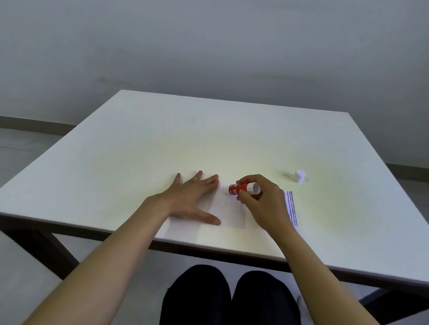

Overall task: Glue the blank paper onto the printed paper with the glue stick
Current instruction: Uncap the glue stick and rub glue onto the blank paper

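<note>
Two hands over the white bench (130, 138): left hand (190, 200), fingers spread, flat on blank paper (228, 212); right hand (262, 203), fingers clamped on glue stick (242, 188), lying across, red end left at paper's far edge. Printed paper (292, 208) right; cap (299, 176) beyond.

Glue stick (244, 189): red body, white end; cap (299, 176): white; printed paper (292, 208): white, black text; table (157, 133): white.
</note>
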{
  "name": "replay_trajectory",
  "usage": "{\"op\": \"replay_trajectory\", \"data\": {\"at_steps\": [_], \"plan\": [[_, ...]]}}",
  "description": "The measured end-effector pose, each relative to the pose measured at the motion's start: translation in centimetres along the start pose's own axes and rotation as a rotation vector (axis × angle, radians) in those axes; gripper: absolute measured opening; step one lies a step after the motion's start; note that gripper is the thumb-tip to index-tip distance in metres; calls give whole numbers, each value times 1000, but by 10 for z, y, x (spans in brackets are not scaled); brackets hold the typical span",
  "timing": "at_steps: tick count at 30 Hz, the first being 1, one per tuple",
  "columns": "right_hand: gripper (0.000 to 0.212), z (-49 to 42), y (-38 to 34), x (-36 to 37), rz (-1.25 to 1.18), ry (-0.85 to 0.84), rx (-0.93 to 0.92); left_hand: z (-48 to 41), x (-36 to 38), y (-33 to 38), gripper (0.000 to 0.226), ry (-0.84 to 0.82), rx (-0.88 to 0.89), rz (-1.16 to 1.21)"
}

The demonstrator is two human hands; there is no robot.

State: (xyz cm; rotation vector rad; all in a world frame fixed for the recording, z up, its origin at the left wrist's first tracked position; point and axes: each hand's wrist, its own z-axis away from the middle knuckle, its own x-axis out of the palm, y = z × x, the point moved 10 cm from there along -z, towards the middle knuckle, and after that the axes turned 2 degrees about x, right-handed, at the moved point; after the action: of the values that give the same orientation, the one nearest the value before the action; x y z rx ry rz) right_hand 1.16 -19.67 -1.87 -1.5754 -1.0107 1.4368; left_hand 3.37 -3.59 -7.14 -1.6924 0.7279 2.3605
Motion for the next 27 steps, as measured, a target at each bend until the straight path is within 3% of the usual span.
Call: {"op": "replay_trajectory", "data": {"at_steps": [4, 10, 16, 23, 27], "plan": [[12, 12, -7, 17, 0, -172, -55, 0, 1, 1, 112, 1, 3, -9], [10, 2, 0, -7, 39, 67, -4, 0, 1, 0, 110, -15, -9, -18], [13, 15, 0, 8, -25, -106, -32, 0, 0, 1, 112, -33, -39, -7], [1, 5, 7, -23, 3, 122, -7, 2, -1, 3, 109, -29, -29, -13], [5, 17, -3, -9, 31, -33, -95, 2, 0, 2, 111, -32, -34, 2]]}}
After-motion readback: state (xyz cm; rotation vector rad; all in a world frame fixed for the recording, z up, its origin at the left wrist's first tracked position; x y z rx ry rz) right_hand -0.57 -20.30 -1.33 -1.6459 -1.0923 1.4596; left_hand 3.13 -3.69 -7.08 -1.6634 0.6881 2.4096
